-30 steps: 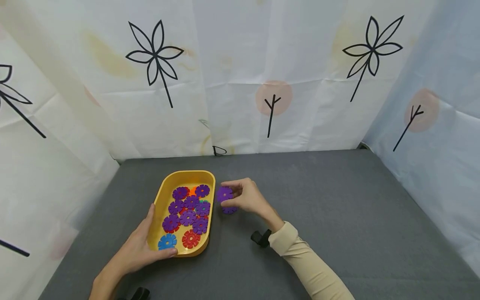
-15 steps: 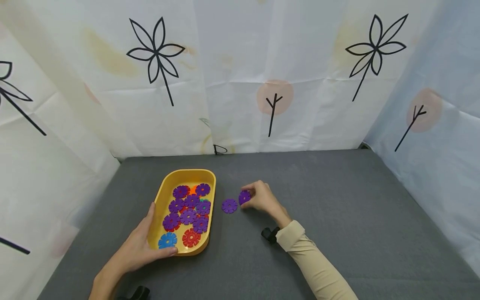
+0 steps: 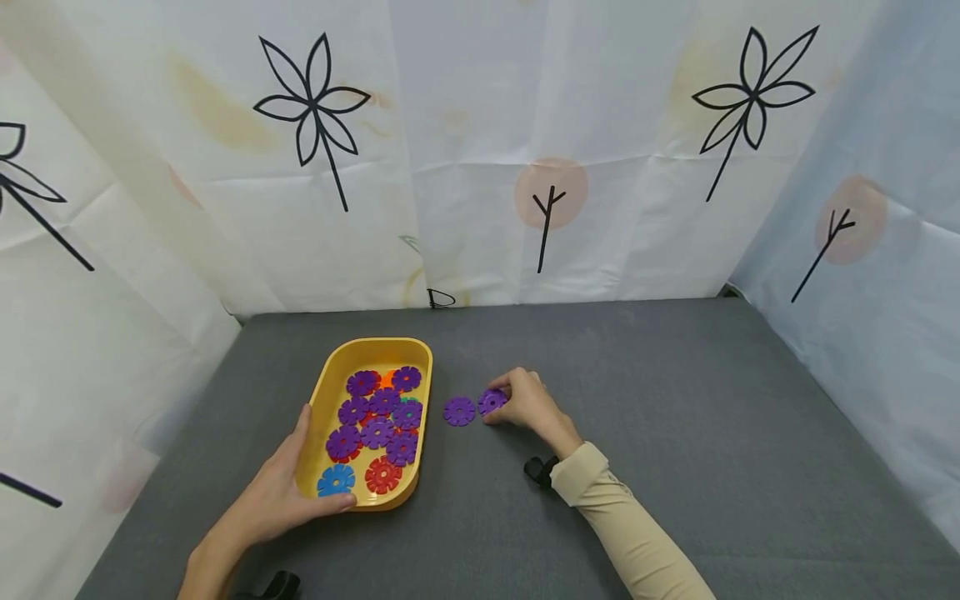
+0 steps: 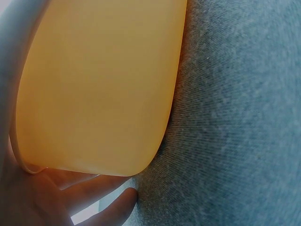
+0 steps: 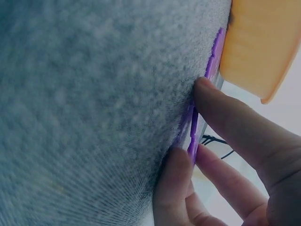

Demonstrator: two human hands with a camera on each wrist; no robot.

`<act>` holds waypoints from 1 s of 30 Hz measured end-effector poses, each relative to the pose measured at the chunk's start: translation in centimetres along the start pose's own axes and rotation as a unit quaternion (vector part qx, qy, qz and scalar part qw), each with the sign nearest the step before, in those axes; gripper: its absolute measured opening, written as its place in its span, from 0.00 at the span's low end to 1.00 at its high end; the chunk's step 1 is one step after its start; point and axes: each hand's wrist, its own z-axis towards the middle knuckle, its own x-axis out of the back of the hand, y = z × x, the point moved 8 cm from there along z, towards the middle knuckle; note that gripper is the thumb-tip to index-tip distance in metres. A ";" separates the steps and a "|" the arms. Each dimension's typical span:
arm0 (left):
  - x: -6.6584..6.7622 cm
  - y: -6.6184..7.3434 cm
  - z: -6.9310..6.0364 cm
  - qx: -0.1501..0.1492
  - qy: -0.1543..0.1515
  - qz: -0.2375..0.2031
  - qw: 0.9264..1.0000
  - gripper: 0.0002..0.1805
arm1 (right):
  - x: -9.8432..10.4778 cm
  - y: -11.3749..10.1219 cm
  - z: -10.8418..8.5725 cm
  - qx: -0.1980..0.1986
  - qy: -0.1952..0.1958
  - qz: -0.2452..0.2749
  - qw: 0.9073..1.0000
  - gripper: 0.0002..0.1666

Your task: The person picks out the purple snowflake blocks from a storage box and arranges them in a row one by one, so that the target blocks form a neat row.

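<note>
My left hand (image 3: 279, 487) grips the near left corner of a yellow tray (image 3: 306, 462), thumb over the near rim; the left wrist view shows the tray's side (image 4: 99, 94) against the fingers. Inside the tray lie several purple flower discs (image 3: 377, 432), a blue one (image 3: 335, 481) and a red one (image 3: 383, 475). Right of the tray, my right hand (image 3: 531, 407) pinches a purple disc (image 3: 492, 402) by its edges, low at the table. A second purple disc (image 3: 459, 411) lies flat between it and the tray. In the right wrist view the pinched disc (image 5: 194, 129) is seen edge-on, close to the cloth.
Grey cloth (image 3: 675, 433) covers the table. A white printed curtain (image 3: 480, 100) stands along the back, with more curtain at both sides. Black straps are at both wrists, the right one (image 3: 540, 472) near the sleeve cuff.
My right hand has moved right, away from the tray, with its purple disc, which is now tilted flatter and lower beside the other disc. The left hand and the tray have hardly moved.
</note>
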 end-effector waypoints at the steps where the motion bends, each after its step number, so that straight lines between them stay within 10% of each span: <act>1: 0.0 0.0 0.0 -0.001 0.000 -0.001 1.000 0.79 | 0.0 0.0 0.0 -0.002 0.000 -0.003 1.000 0.30; 18: 0.0 0.0 0.1 -0.006 0.002 -0.002 1.000 0.79 | -0.1 -6.9 -1.4 0.113 -0.001 0.070 0.991 0.23; 30: 0.1 0.1 -0.2 -0.024 0.005 -0.002 1.000 0.77 | -4.4 -12.4 -1.3 0.180 -0.076 0.096 0.976 0.22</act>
